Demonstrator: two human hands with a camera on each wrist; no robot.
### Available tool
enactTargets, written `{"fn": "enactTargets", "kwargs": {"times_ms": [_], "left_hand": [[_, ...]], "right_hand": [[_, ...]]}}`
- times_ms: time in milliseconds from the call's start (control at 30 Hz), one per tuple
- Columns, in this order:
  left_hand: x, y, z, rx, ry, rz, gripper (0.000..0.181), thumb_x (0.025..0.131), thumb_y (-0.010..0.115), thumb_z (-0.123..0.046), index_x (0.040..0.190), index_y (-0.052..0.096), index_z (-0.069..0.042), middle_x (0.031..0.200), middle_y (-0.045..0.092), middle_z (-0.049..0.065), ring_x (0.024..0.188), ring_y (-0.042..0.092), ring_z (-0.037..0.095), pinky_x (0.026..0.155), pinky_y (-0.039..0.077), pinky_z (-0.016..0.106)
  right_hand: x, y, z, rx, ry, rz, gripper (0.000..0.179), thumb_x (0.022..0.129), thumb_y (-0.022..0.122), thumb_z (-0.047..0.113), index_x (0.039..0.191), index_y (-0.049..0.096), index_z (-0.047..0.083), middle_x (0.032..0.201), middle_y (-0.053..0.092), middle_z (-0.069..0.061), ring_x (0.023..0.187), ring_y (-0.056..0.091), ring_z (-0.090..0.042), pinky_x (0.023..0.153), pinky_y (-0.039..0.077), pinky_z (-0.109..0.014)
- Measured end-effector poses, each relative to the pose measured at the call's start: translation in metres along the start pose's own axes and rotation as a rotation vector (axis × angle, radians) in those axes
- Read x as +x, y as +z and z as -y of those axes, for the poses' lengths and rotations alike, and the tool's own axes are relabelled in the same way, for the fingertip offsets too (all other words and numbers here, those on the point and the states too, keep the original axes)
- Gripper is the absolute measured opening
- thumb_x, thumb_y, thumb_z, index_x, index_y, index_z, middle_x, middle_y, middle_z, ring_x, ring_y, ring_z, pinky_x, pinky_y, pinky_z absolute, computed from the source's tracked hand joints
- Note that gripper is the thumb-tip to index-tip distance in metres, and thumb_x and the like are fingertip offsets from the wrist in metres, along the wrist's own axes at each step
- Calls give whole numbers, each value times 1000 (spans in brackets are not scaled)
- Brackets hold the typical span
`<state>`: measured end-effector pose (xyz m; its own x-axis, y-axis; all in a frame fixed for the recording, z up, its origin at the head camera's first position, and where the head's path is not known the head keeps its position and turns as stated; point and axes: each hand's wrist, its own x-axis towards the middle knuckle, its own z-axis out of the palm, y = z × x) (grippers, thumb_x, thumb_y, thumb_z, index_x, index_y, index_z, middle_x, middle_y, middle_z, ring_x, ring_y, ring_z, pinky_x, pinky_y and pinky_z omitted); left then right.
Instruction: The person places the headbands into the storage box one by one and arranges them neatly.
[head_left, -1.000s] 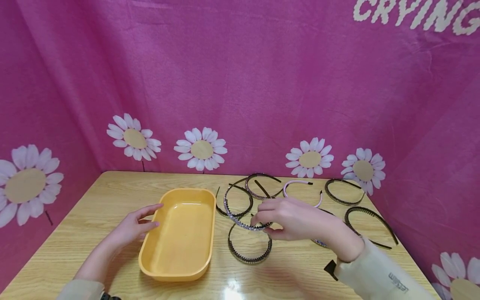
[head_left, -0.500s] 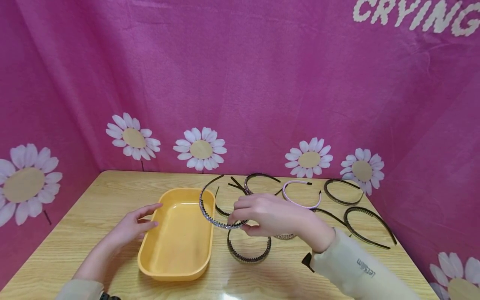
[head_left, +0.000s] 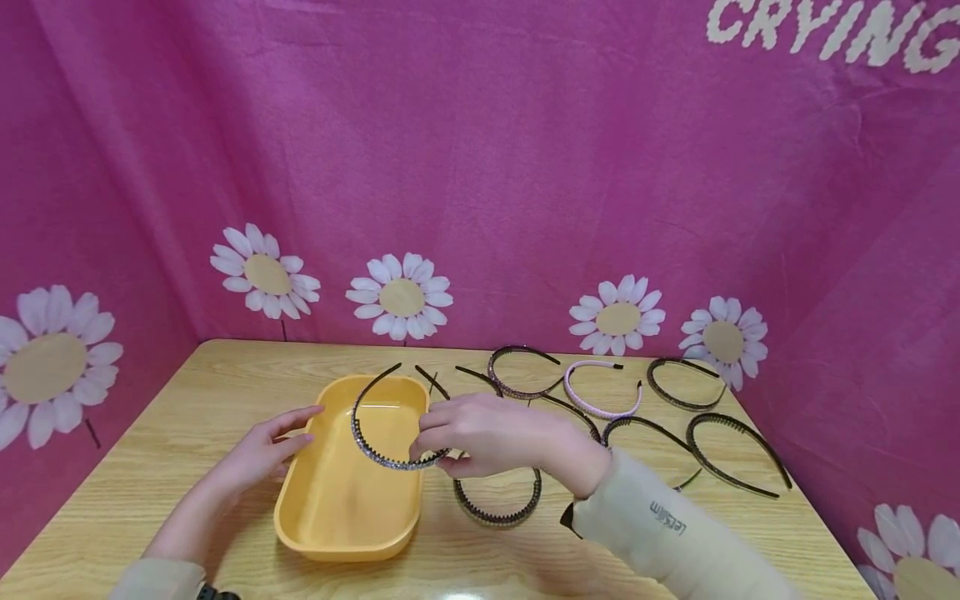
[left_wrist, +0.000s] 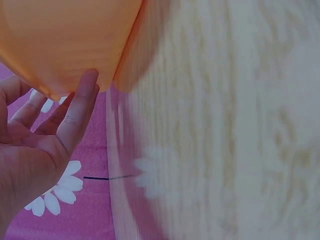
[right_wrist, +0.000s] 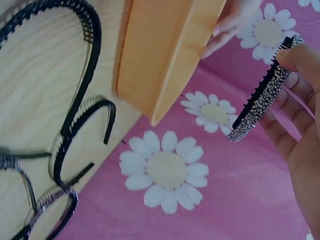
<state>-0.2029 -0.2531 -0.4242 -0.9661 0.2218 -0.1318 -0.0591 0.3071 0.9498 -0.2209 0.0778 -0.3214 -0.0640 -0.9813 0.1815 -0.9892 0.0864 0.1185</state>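
The right hand point(head_left: 480, 433) pinched the jewelled headband point(right_wrist: 266, 98), which looked light, springy and best held mid-curve. The left hand point(head_left: 262, 452) lay loosely uncurled against the yellow tray point(head_left: 367, 500).

The right hand point(head_left: 480, 435) had carried the glittery headband point(head_left: 380, 457) leftward from above the other headbands point(head_left: 497, 520), and most of its curve now hung over the yellow tray point(head_left: 337, 508), whereas a second earlier it had been to the right of the rim. The lilac headband point(head_left: 600, 412), partly covered then, had come fully into view, while the black headband point(head_left: 480, 376) beside the tray had become largely hidden
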Motion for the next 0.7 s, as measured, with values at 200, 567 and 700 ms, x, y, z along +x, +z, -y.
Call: {"fn": "enactTargets", "kwargs": {"times_ms": [200,567,700], "left_hand": [[0,-1,2,21,16,5,57,98,51,-18,148,28,-5,143,26,34,106,58,29,74,57,38],[1,-1,3,24,25,-3,58,97,51,-16,149,26,-8,143,24,34,110,55,34,75,56,40],[2,-1,4,12,28,-2,57,97,50,-14,149,26,-7,142,26,34,108,56,32,75,56,40]], "right_hand": [[13,19,4,15,-10,8,28,82,66,15,108,66,23,96,62,11,90,54,-2,73,44,-12],[27,49,2,61,17,42,28,83,66,16,110,66,22,98,63,11,89,53,-2,72,43,-11],[31,58,1,58,41,51,27,83,66,17,110,67,23,99,64,11,90,54,-3,71,43,-12]]}}
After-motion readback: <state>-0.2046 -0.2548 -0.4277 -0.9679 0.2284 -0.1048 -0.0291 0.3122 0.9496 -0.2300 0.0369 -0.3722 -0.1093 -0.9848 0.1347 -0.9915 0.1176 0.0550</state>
